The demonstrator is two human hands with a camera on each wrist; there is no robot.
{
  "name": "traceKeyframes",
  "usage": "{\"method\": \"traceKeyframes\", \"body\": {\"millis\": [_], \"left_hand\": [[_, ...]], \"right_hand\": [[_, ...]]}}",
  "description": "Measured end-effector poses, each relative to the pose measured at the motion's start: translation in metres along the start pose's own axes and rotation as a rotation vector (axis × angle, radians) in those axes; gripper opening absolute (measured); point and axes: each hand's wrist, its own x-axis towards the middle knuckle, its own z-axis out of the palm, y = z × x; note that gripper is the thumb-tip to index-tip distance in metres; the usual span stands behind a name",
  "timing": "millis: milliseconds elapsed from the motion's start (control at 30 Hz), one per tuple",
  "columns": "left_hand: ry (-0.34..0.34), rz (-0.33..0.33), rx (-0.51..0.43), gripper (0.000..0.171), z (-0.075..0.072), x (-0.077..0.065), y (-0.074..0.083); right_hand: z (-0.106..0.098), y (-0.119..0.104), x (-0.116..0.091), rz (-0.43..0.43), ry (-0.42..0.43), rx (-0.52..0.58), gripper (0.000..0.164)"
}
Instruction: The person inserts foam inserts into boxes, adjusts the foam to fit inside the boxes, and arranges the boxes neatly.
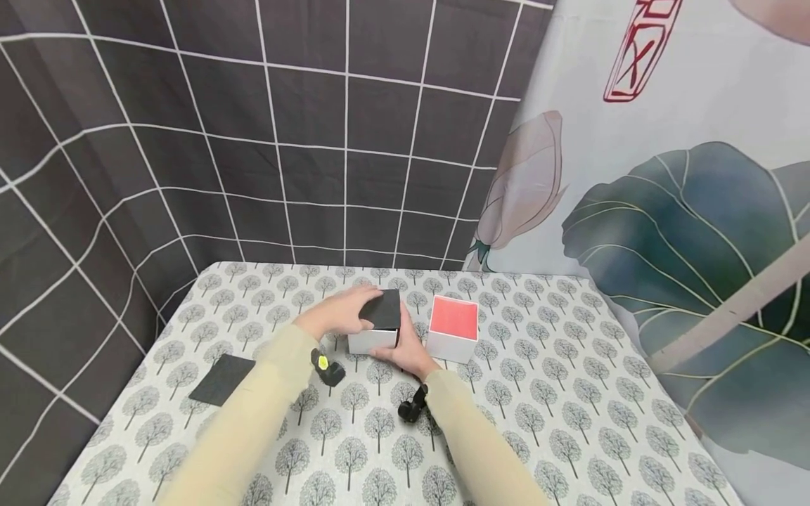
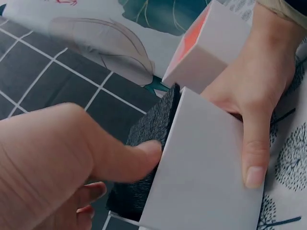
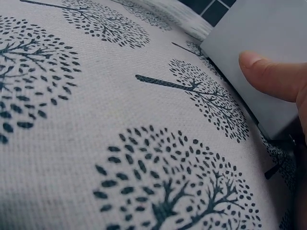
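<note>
A white box (image 1: 370,343) stands on the table with a black, fuzzy-looking square piece (image 1: 384,307) over its top. My left hand (image 1: 337,313) lies across that black piece from the left, thumb at its near edge and fingertips toward the far edge. In the left wrist view, the thumb presses on the black piece (image 2: 152,120) close to the box's rim. My right hand (image 1: 410,350) grips the white box at its right side, with the thumb laid along the front wall (image 3: 240,43). Its other fingers are mostly hidden by the box.
Just right of the right hand stands a second white box (image 1: 451,347) with a red top (image 1: 454,318). A flat black sheet (image 1: 221,379) lies at the left, partly behind the left sleeve. The tree-print cloth (image 1: 351,457) covers the table; a dark gridded curtain (image 1: 304,176) hangs behind.
</note>
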Motion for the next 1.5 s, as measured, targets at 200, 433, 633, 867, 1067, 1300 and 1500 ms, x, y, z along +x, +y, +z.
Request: {"method": "traceKeyframes", "body": {"millis": [200, 433, 633, 867, 1067, 1300, 1500], "left_hand": [[-0.04, -0.015, 0.081, 0.055, -0.004, -0.002, 0.0], [-0.021, -0.02, 0.148, 0.045, -0.01, 0.002, 0.021], [0.036, 0.077, 0.142, 0.038, 0.0, 0.017, 0.035], [0.042, 0.035, 0.165, 0.039, 0.013, 0.019, 0.026], [0.059, 0.041, 0.156, 0.039, 0.011, 0.019, 0.025], [0.023, 0.025, 0.196, 0.04, 0.008, 0.018, 0.027], [-0.051, -0.013, 0.246, 0.039, 0.011, 0.019, 0.025]], "right_hand": [[0.004, 0.025, 0.006, 0.027, 0.013, -0.015, 0.117], [0.003, 0.041, 0.011, 0.035, 0.017, -0.008, 0.12], [0.0, 0.026, 0.006, -0.012, -0.007, 0.055, 0.115], [0.0, 0.008, 0.002, 0.0, -0.028, 0.032, 0.113], [0.003, 0.03, 0.009, 0.014, 0.003, -0.019, 0.118], [0.005, 0.04, 0.011, 0.011, 0.007, -0.034, 0.119], [0.006, 0.04, 0.011, 0.007, 0.008, -0.026, 0.116]]}}
